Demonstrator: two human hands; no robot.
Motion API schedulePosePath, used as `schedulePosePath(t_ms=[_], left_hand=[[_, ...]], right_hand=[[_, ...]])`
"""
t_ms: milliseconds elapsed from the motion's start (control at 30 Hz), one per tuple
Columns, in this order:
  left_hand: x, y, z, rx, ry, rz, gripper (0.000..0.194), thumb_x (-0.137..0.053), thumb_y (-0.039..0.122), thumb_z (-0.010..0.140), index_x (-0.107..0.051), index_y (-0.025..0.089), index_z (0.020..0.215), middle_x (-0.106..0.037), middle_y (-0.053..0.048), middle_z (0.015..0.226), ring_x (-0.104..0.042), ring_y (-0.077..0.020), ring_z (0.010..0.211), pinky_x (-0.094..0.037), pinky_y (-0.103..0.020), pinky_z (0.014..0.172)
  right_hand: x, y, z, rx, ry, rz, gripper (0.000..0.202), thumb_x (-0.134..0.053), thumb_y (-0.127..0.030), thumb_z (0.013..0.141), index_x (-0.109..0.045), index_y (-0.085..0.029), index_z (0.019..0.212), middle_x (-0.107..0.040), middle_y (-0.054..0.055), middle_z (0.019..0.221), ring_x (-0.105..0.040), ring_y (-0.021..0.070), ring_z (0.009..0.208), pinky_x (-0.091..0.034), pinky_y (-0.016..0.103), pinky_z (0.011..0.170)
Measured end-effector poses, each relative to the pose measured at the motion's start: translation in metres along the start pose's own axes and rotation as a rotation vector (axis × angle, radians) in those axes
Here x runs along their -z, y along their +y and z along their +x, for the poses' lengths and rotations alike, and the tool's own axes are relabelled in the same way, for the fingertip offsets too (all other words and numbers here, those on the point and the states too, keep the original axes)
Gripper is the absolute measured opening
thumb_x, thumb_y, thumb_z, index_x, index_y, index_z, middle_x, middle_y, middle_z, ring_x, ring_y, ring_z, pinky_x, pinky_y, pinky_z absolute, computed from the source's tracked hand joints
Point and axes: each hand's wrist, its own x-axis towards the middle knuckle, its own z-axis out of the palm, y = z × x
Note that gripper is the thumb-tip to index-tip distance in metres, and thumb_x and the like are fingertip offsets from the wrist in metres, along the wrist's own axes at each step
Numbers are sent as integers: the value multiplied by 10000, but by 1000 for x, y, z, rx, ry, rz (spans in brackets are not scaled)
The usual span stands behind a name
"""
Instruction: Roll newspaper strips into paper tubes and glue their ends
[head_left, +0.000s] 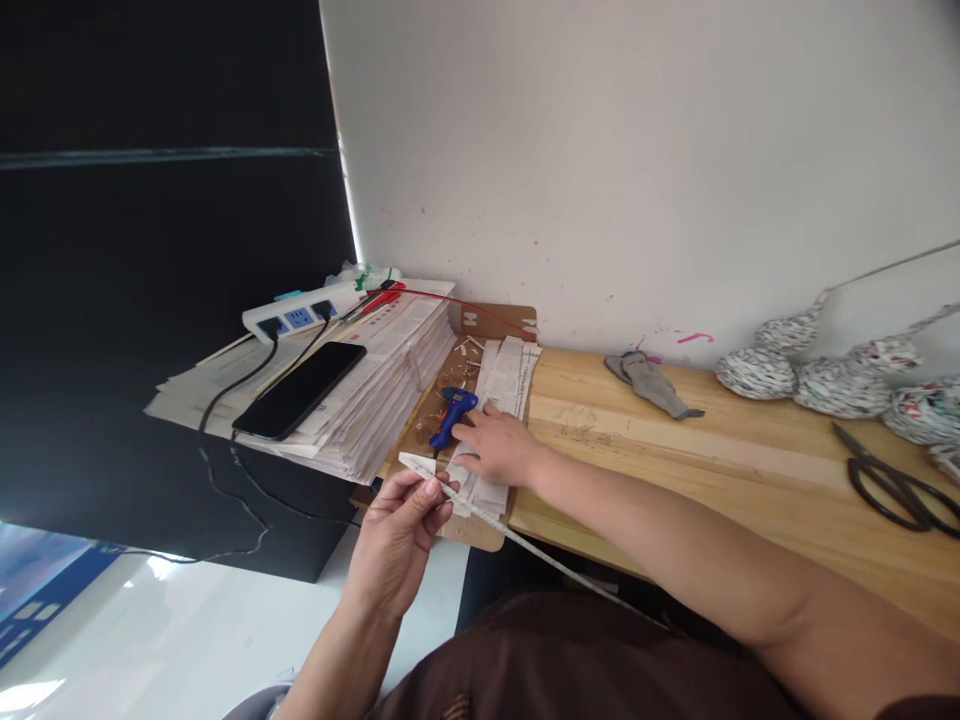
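We note a pale matte wall (pixel 600 150) beyond our fingers (pixel 474 434); wood-grain tabletop (pixel 574 395) to their right. Our right hand (pixel 501 447), fingers parted, is over printed paper strips (pixel 512 368), beside a blue glue gun (pixel 455 414); our left hand (pixel 401 520) pinches a thin twisted cord (pixel 540 553).

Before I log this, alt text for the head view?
The left hand pinches a pale strand; the right hand is over paper strips by a blue glue gun. A phone lies on stacked papers, scissors far right.
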Motion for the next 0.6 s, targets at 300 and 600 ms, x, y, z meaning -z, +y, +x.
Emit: schedulePosePath(t_ms=[300,600], left_hand=[[-1,-2,2,-1,-16,25,228,-803,141,621,-647,166,785,-708,-22,821,-649,-87,642,-552,-177,610],[-6,-5,0,9,-38,23,217,-800,137,625,-651,169,779,-711,-18,803,-651,-87,645,-552,-176,607]], right_hand=[[10,34,-19,137,-8,-60,410,-442,-544,890,-652,-205,987,-641,120,1054,-401,312,1169,-292,426,918],[11,42,-31,115,1,-68,455,-443,-530,891,-605,-235,1198,-609,136,1060,-385,317,1174,-254,443,920]])
